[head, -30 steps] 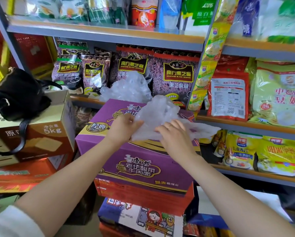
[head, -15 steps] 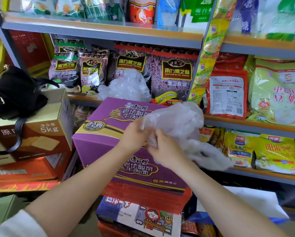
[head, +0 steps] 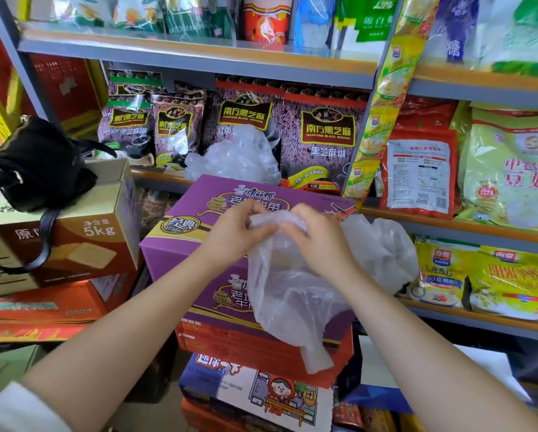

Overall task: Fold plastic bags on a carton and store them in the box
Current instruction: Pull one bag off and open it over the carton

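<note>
Grey store shelves (head: pixel 199 59) hold four purple black sesame packs (head: pixel 325 132). One purple noodle carton (head: pixel 180 244) tops a stack, a heap of clear bags (head: pixel 233 157) behind it. One black handbag (head: pixel 40 166) sits on a brown box (head: pixel 83 244). One translucent plastic bag (head: pixel 292 294) hangs before the carton, its top edge pinched, apparently, by left hand (head: pixel 233 232) and right hand (head: pixel 317 238).

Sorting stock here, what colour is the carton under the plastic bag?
Purple cardboard carton with gold and black print; head view.
</note>
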{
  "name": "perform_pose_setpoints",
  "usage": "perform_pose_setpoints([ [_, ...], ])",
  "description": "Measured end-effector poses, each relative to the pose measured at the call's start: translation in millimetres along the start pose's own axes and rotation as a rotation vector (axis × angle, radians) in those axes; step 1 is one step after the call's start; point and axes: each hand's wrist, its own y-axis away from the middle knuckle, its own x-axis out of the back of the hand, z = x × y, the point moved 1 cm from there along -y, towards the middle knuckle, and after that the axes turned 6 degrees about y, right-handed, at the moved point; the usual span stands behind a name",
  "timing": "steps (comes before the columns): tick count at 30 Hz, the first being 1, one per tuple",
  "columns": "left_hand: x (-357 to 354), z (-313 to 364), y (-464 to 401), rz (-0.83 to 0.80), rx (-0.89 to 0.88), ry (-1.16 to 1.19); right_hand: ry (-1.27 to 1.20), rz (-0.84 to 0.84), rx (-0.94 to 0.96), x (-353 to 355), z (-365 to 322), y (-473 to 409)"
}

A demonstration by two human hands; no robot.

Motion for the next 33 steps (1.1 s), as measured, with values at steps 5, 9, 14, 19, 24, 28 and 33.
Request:
perform_pose_setpoints([
  [5, -9.1, -15.7, 23.4, -0.257, 0.232, 0.281, -0.281, 0.107, -0.333, 5.4, 14.7, -1.0],
  [9, -12.6, -20.8, 29.0, -0.228, 0.28, 0.329, -0.64, 0.009, -0.736, 10.3, 16.4, 1.8],
  [14, -5.5, -18.7, 21.5, -0.056, 0.284, 0.371, -0.252, -0.244, -0.536, 37.2, 29.3, 6.6],
  [19, -5.6, -6.5, 18.0, -0.103, 0.266, 0.287, -0.52, -0.164, -0.374, 36.9, 18.0, 8.4],
  [24, -5.7, -1.2, 24.9, -0.065, 0.227, 0.344, -0.664, 0.062, -0.483, 32.5, 19.7, 4.7],
  [28, 0.8, -8.1, 29.0, -0.144, 0.163, 0.328, -0.653, 0.124, -0.518, 35.8, 28.9, 0.0],
  [33, 12.7, -28.1, 32.0, -0.251, 0.255, 0.284, -0.496, 0.157, -0.441, 38.6, 47.1, -6.5],
])
